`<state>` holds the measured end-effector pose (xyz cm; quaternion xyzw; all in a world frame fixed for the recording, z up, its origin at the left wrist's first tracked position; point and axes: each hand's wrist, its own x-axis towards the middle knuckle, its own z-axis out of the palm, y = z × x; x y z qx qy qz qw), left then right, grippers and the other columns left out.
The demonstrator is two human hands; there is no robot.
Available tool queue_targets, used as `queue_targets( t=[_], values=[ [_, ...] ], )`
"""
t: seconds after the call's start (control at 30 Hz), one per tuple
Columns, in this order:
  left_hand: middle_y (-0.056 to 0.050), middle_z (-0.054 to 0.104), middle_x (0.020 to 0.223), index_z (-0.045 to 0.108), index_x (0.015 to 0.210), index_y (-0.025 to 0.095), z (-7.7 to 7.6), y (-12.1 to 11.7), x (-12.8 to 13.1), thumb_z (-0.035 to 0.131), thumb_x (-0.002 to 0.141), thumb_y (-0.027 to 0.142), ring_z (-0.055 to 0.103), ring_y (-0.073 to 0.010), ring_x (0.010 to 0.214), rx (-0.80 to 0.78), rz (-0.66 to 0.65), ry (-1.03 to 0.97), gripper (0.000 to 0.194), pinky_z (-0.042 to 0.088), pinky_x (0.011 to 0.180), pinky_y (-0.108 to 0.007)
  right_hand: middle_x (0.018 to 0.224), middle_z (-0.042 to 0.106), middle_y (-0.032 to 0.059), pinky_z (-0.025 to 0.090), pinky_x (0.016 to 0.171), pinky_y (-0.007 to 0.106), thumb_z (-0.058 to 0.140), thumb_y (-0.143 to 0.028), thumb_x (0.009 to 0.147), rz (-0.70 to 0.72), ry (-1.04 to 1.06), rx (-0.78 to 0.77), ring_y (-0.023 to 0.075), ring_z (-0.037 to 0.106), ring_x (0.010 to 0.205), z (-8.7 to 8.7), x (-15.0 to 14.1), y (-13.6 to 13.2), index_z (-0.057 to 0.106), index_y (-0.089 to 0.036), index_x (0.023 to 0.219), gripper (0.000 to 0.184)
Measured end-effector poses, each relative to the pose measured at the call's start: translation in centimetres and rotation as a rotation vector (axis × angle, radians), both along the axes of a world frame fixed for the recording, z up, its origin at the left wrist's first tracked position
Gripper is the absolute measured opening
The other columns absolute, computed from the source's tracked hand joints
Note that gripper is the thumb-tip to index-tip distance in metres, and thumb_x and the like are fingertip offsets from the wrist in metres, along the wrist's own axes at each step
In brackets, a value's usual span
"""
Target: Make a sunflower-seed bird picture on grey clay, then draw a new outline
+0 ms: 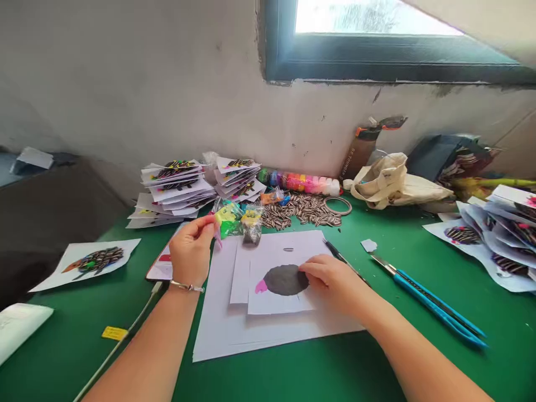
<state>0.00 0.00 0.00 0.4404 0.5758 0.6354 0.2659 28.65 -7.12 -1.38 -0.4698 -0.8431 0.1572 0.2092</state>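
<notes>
A flat dark grey oval of modelling clay [287, 280] is pressed on a white paper sheet [268, 306], with a small pink clay piece [261, 286] at its left end. My right hand [324, 273] rests on the sheet, its bent fingertips touching the oval's right edge; whether anything is under them is hidden. Raised to the left, my left hand [192, 248] pinches a bit of pink clay [218, 237], partly covered by the fingers. Beyond it lie a bag of yellow and green clay [229, 218] and a bag of dark clay [251, 226]. One sunflower seed [288, 249] lies above the oval.
A seed pile [288, 212] and a ring of tape [338, 206] lie at the back. Stacked seed pictures [176, 190] stand left, more pictures [502, 234] right. A black pen [341, 257] and blue tweezers [435, 301] lie right. A phone [161, 268] with cable is left.
</notes>
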Motion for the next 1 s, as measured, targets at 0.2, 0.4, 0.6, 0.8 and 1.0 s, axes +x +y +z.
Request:
queue_targets(
  t=[0.2,0.4,0.6,0.8,1.0],
  values=[
    [-0.004,0.071,0.086,0.072,0.078,0.016,0.2,0.3,0.3,0.070,0.068,0.023,0.069,-0.0172,0.081,0.064,-0.052,-0.185,0.013,0.058,0.082,-0.033,0.086,0.067,0.0079,0.047,0.071,0.028,0.045,-0.009,0.088,0.004,0.034,-0.027,0.0192,0.061,0.081,-0.3,-0.1,0.4,0.071,-0.020,0.094,0.030],
    [-0.005,0.073,0.090,0.072,0.092,0.016,-1.2,0.8,-0.4,0.066,0.072,0.028,0.069,-0.0189,0.081,0.010,-0.017,0.058,0.024,0.057,0.076,-0.031,0.086,0.067,0.0077,0.046,0.071,0.028,0.044,-0.011,0.089,-0.009,0.047,-0.041,0.0193,0.061,0.081,-0.2,-0.2,0.3,0.071,-0.020,0.094,0.029],
    [-0.004,0.073,0.102,0.072,0.101,0.019,-1.3,1.2,-0.9,0.050,0.082,0.030,0.067,-0.0209,0.090,-0.164,0.010,0.678,0.031,0.052,0.085,-0.031,0.082,0.065,0.0066,0.045,0.070,0.027,0.043,-0.012,0.089,-0.009,0.068,-0.039,0.0182,0.060,0.079,-0.1,-0.3,0.5,0.072,-0.021,0.091,0.031],
    [-0.007,0.071,0.111,0.074,0.100,0.019,-0.3,4.1,-1.3,0.051,0.080,0.024,0.064,-0.0255,0.103,-0.302,-0.003,0.881,0.030,0.047,0.092,-0.033,0.080,0.063,0.0066,0.044,0.069,0.027,0.045,-0.011,0.088,-0.010,0.088,-0.028,0.0179,0.059,0.077,-0.4,-0.5,0.7,0.073,-0.021,0.087,0.029],
    [-0.008,0.073,0.106,0.072,0.106,0.020,0.4,6.5,-1.6,0.050,0.081,0.027,0.066,-0.0278,0.097,-0.406,-0.064,1.052,0.034,0.050,0.083,-0.034,0.077,0.061,0.0063,0.043,0.065,0.027,0.045,-0.010,0.087,-0.023,0.072,-0.025,0.0174,0.058,0.073,-0.4,-0.7,0.8,0.071,-0.020,0.079,0.029]
  ],
)
